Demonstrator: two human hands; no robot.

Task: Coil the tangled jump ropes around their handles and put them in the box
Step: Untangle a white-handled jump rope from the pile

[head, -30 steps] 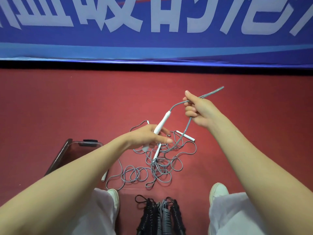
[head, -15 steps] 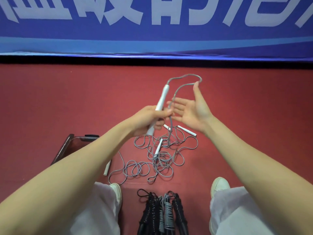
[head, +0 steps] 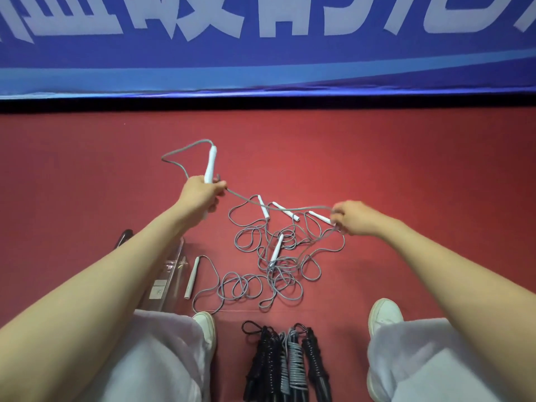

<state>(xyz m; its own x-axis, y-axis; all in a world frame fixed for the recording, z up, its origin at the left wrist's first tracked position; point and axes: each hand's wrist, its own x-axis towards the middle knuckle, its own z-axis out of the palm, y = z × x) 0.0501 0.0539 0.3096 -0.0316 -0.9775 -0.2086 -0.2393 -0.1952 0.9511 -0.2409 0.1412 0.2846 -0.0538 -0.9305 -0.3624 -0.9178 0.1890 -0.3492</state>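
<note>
- Our left hand [head: 203, 192] is curled round a white handle [head: 210, 163], rope end pointing away from us.
- Our right hand [head: 352, 217] pinches the grey rope [head: 278, 208], which sags between both hands.
- The tangled ropes [head: 278, 265] lie on the red floor [head: 406, 158].
- The clear box [head: 172, 281] sits left, and the coiled ropes [head: 287, 364] lie between our feet.

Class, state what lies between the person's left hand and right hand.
In the head view, a grey rope spans left hand to right hand, above loose white handles.

Left hand [head: 201, 192] grips white handle [head: 210, 164]; right hand [head: 352, 217] pinches grey rope [head: 261, 205].
</note>
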